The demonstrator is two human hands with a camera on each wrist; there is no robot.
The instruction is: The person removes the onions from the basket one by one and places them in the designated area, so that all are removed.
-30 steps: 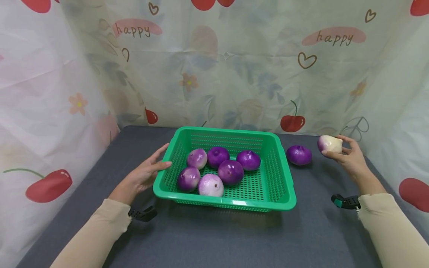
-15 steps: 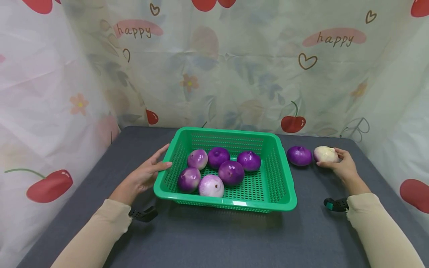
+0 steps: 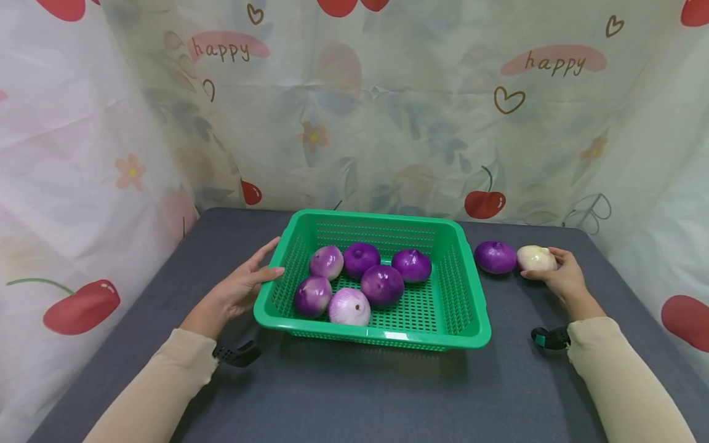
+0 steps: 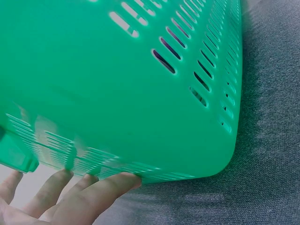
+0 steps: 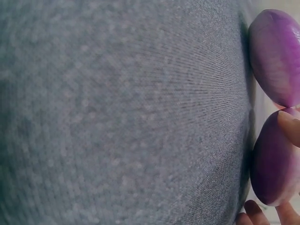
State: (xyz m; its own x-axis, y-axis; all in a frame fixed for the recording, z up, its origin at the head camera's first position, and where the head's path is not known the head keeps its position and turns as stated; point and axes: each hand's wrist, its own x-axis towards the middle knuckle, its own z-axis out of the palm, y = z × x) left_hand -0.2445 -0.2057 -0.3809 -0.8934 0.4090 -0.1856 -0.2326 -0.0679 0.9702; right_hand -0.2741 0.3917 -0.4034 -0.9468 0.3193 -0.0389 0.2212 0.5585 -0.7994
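Note:
My left hand holds the near-left side of a green plastic basket, thumb over the rim and fingers against the outside. The left wrist view shows fingers touching the slotted basket wall. Inside the basket lie several purple onions, one of them paler. To its right, my right hand holds a whitish onion at the table, with the thumb in front. That onion touches a purple onion; in the right wrist view the held onion looks purple underneath.
The dark grey table extends in front of the basket. Patterned curtains hang behind and at both sides. A black wrist strap sits below my right hand, and another strap by the left.
My right hand has lowered the whitish onion and moved it left, beside the purple onion outside the basket. My left hand and the basket have stayed in place.

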